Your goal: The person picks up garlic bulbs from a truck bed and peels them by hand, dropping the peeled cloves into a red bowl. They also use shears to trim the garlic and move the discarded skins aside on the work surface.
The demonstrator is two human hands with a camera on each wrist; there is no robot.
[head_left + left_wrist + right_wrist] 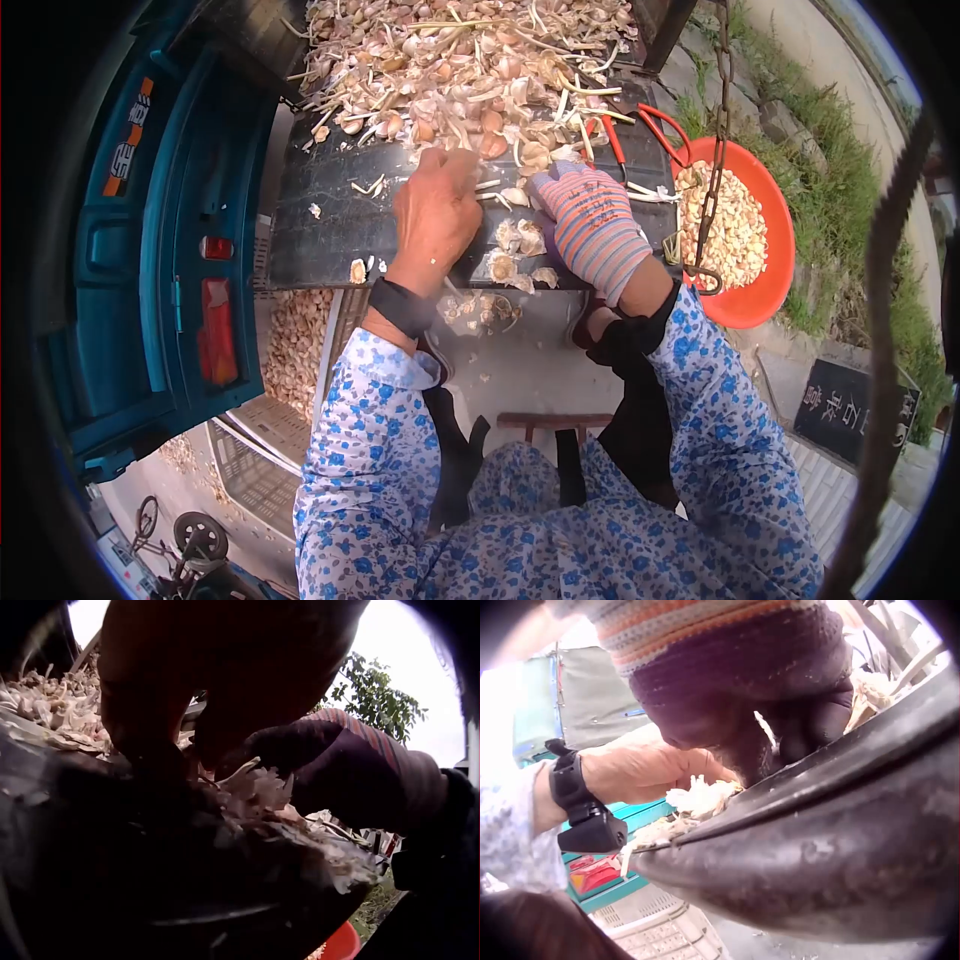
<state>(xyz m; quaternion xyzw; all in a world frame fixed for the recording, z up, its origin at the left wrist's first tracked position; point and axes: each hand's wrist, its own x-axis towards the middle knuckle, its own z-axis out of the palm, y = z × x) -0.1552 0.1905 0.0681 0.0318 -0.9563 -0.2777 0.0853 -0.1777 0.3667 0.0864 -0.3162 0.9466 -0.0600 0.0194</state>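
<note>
My bare left hand (437, 210) is over the black board (335, 245) at the front edge of a heap of garlic (440, 75). Its fingers bend down, their tips hidden in the head view; in the left wrist view they reach down beside papery garlic skins (259, 791). My right hand (592, 225), in a striped glove with a purple palm, is low on the board to the right, its fingers curled under and mostly hidden. I cannot tell what either hand holds. Trimmed root ends and skins (515, 250) lie between the hands.
Red-handled cutters (613, 140) lie beyond my right hand. An orange basin (783, 240) of peeled cloves stands to the right, behind a hanging chain (715, 170). At left are a teal truck panel (200, 330) and a crate (250, 470); garlic bulbs (298, 340) lie near it.
</note>
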